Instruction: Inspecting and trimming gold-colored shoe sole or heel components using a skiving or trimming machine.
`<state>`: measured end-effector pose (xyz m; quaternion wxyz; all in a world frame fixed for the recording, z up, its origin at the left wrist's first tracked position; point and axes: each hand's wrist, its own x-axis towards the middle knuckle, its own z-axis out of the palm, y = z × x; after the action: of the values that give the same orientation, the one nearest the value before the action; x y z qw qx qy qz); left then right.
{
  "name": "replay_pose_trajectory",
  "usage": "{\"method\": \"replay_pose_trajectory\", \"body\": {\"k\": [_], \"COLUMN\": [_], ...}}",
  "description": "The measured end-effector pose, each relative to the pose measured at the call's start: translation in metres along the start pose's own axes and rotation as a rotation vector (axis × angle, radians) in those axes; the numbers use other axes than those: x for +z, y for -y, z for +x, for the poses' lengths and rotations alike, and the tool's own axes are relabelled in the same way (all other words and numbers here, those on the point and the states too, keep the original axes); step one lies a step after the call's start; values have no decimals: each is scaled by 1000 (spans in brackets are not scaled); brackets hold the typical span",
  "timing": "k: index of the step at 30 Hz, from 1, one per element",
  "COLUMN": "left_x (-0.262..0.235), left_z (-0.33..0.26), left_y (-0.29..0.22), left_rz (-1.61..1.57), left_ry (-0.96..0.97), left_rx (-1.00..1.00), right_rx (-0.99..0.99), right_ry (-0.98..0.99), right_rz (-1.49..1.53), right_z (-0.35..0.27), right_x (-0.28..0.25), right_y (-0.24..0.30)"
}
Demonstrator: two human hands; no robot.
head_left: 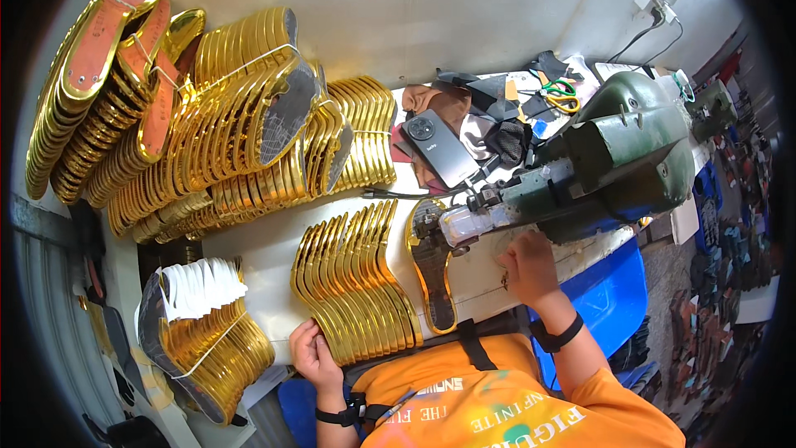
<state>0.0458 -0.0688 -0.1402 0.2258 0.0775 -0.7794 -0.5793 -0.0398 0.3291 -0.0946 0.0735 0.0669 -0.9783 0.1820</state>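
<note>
We see a fanned row of gold insoles (356, 282) lying on the counter (265, 253), overlapped like shingles, glossy edges up, their toes curving toward twelve o'clock. Our left hand (315, 357) touches the row's near end at about seven o'clock. Just to three o'clock of the row, a single sole (433, 270) lies flat, dark-centred with a gold rim, its toe tucked under the machine's head. Our right hand (528, 265) rests further toward three o'clock, apart from that sole.
</note>
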Motion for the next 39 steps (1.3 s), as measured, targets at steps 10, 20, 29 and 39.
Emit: {"method": "replay_pose_trajectory", "body": {"k": [10, 20, 29, 39], "left_x": [1, -3, -7, 7], "left_z": [-1, -2, -2, -13], "left_y": [1, 3, -31, -79], "left_rz": [46, 109, -219, -62], "left_ry": [-23, -13, -90, 26], "left_rx": [13, 39, -176, 31], "right_rx": [-40, 277, 125, 7], "right_ry": [16, -385, -345, -604], "right_rz": [-46, 831, 1196, 896], "right_z": [-2, -11, -14, -3], "right_x": [11, -48, -54, -58], "right_y": [6, 4, 18, 38]}}
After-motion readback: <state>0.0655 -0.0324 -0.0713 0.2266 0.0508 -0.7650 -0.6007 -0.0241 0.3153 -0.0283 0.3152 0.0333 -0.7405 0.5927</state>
